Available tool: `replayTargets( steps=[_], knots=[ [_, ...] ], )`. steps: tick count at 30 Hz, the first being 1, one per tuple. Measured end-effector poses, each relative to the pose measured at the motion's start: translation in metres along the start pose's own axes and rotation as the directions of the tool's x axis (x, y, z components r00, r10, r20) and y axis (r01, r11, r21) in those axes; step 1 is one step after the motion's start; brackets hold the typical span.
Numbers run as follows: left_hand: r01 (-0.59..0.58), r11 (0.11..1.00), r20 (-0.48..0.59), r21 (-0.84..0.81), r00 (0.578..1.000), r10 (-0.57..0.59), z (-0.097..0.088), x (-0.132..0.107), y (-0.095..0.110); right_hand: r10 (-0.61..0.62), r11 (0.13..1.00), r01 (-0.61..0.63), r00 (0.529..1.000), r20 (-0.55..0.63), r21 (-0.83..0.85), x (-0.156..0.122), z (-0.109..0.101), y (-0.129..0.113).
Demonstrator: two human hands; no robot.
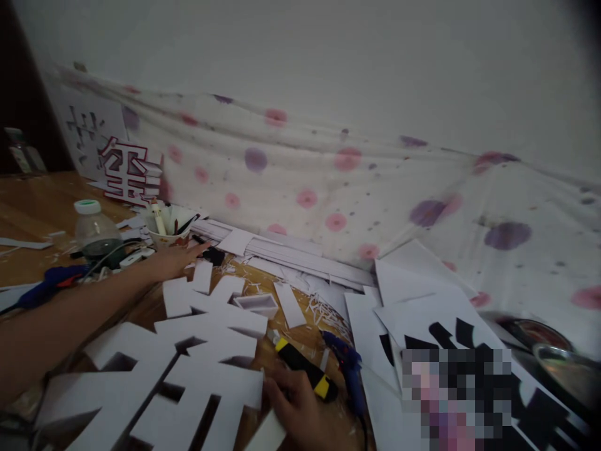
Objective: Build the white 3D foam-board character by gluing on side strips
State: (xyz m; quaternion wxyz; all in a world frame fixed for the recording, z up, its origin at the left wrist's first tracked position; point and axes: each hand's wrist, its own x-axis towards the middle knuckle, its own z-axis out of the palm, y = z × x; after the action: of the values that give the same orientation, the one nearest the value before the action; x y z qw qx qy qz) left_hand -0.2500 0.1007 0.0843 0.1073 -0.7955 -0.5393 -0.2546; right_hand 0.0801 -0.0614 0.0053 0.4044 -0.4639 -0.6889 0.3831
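Note:
My left hand (pixel 176 258) reaches far across the wooden table (pixel 32 207), fingers stretched flat, tips close to a small black object (pixel 215 255) beside a bowl of pens (pixel 168 227). Below it lies a large white foam cut-out character (pixel 188 351). My right hand (pixel 300 410) rests at the bottom edge on that cut-out's right side, fingers curled by a white strip (pixel 265 432). A black and yellow utility knife (pixel 303 366) lies just beyond its fingertips; whether they touch it is unclear.
A blue glue gun (pixel 350 369) lies right of the knife, another (pixel 47 285) at far left near a plastic bottle (pixel 96 232). White sheets with black shapes (pixel 422 313) cover the right. A red-edged foam character (pixel 129 172) leans on dotted cloth (pixel 305 181). Metal bowls (pixel 554 357) sit far right.

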Motion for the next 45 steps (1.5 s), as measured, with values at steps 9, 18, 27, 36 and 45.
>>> replayTargets(
  steps=[9, 18, 27, 36, 45],
  knots=[
    [0.047, 0.996, 0.235, -0.082, 0.972, -0.026, 0.006, 0.01, 0.029, 0.223, 0.967, -0.201, 0.965, -0.135, 0.155, 0.013, -0.012, 0.014],
    [0.092, 0.87, 0.308, -0.484, 0.949, 0.071, 0.03, -0.015, 0.097, 0.224, 0.964, -0.186, 0.952, -0.209, 0.189, 0.078, -0.025, 0.004],
    [0.248, 0.762, 0.249, -0.598, 0.961, -0.117, 0.048, -0.02, 0.098, 0.098, 0.995, -0.1, 0.977, -0.192, 0.0, 0.149, -0.009, -0.002],
    [0.242, 0.789, 0.225, -0.565, 0.965, -0.136, 0.059, -0.026, 0.097, 0.061, 0.994, -0.08, 0.972, -0.229, -0.076, 0.148, 0.006, 0.027],
    [0.248, 0.812, 0.206, -0.528, 0.965, -0.161, 0.057, -0.026, 0.1, 0.124, 0.986, -0.138, 0.983, -0.138, -0.096, 0.149, 0.002, 0.025]
  ],
)
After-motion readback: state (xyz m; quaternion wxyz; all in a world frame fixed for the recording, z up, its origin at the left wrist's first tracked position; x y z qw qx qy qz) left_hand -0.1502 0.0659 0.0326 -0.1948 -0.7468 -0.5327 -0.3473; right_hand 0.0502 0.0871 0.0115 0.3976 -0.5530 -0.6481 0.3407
